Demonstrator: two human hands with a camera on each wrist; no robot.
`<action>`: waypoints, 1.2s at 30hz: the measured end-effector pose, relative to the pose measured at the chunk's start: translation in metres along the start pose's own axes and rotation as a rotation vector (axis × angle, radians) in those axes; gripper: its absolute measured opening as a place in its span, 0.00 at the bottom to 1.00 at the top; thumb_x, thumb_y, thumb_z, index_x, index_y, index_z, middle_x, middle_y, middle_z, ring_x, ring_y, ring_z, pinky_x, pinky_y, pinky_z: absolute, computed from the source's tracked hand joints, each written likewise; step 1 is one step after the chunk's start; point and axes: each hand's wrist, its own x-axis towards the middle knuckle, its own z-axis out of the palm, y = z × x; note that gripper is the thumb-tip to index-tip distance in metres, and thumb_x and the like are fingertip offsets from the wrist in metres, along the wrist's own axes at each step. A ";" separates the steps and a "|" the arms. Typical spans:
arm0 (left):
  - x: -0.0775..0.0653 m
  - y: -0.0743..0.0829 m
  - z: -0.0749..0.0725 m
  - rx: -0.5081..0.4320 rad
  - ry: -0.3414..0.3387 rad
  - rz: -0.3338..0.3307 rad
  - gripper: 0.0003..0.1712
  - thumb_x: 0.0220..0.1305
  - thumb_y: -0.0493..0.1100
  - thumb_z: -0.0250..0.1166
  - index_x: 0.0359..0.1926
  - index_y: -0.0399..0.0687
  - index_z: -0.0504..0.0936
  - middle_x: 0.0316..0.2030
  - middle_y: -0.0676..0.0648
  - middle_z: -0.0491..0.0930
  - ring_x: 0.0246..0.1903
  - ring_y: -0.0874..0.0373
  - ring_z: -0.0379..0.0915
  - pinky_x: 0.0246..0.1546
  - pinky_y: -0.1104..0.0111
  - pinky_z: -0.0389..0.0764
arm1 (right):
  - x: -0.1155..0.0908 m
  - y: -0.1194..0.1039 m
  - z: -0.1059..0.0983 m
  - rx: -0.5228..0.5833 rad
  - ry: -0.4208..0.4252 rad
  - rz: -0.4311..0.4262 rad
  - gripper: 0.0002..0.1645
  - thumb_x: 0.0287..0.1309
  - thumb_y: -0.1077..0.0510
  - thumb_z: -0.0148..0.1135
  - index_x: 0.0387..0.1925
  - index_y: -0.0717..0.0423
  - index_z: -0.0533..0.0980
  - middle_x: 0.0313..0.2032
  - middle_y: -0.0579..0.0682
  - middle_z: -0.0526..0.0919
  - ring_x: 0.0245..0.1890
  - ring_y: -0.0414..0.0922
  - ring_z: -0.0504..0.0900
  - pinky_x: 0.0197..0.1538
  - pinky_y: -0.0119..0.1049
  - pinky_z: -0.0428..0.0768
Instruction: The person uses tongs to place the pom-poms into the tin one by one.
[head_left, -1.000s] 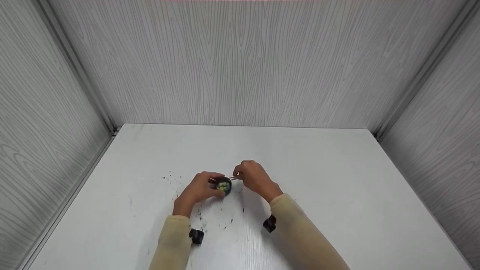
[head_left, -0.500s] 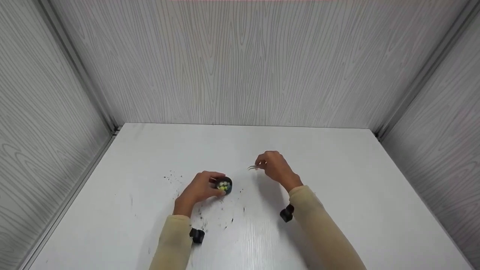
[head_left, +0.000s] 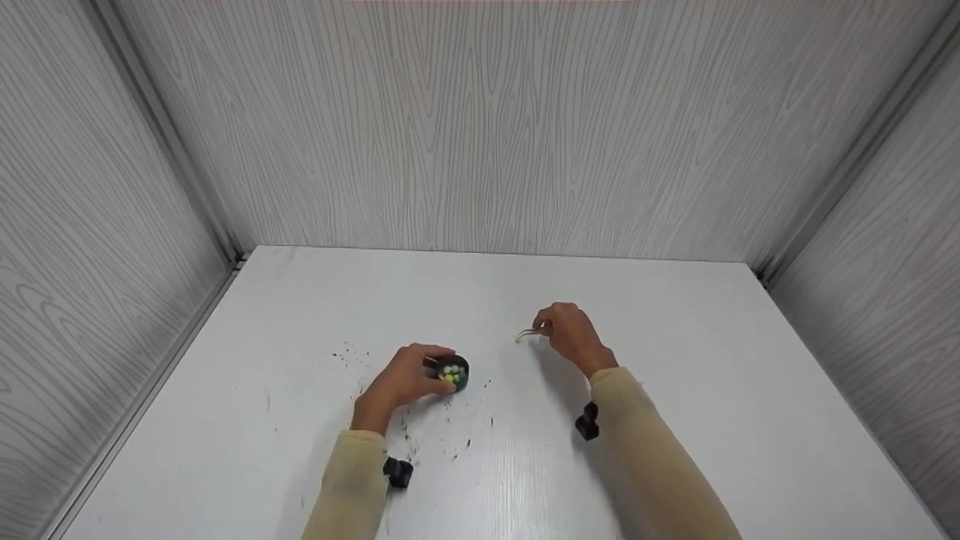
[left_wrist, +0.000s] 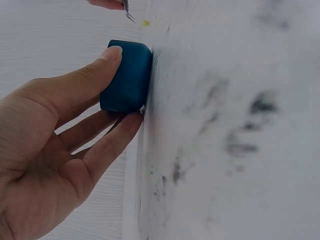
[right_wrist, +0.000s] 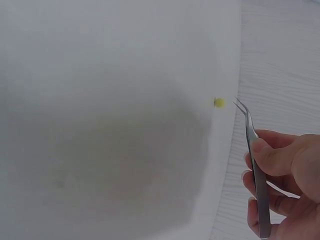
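A small dark-teal cup (head_left: 463, 384) holds several little yellow, white and bluish balls (head_left: 451, 373). My left hand (head_left: 405, 375) grips it, with the thumb pressed on the near side of its wall and fingers on the far side; the left wrist view shows the cup (left_wrist: 127, 75) at the table surface. To the right, my right hand (head_left: 570, 334) pinches bent-tip metal tweezers (right_wrist: 256, 175) between thumb and fingers. Their points are slightly parted with nothing between them. One yellow ball (right_wrist: 219, 102) sits on the table just beyond the tips, apart from them.
Dark specks and smudges (head_left: 405, 435) mark the white table (head_left: 675, 390) around the left hand. Pale wood-grain panels (head_left: 480, 135) rise behind and at both sides. Black wrist cameras (head_left: 587, 421) are strapped at the sleeves.
My right hand has moved the tweezers from the cup to the right. A yellow ball now lies on the table by their tips. The left hand and cup have stayed put.
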 end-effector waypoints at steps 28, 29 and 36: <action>-0.001 0.002 -0.001 -0.013 -0.008 0.000 0.33 0.58 0.39 0.78 0.66 0.52 0.81 0.62 0.42 0.81 0.62 0.44 0.79 0.65 0.47 0.78 | -0.007 0.001 0.006 0.059 0.017 0.019 0.10 0.62 0.71 0.67 0.36 0.57 0.90 0.37 0.56 0.90 0.41 0.51 0.86 0.47 0.47 0.86; 0.000 0.002 -0.001 -0.012 -0.008 0.003 0.33 0.58 0.38 0.78 0.65 0.52 0.81 0.61 0.42 0.81 0.62 0.44 0.79 0.65 0.47 0.78 | -0.008 -0.002 0.006 0.065 0.020 0.009 0.10 0.62 0.71 0.67 0.36 0.57 0.90 0.36 0.56 0.89 0.40 0.51 0.86 0.47 0.47 0.86; 0.000 0.000 0.000 -0.009 -0.002 -0.004 0.33 0.58 0.39 0.78 0.66 0.51 0.81 0.62 0.41 0.80 0.61 0.43 0.79 0.65 0.48 0.79 | -0.012 -0.020 0.007 0.079 0.041 -0.062 0.11 0.61 0.72 0.67 0.35 0.57 0.90 0.33 0.55 0.88 0.37 0.50 0.85 0.44 0.45 0.86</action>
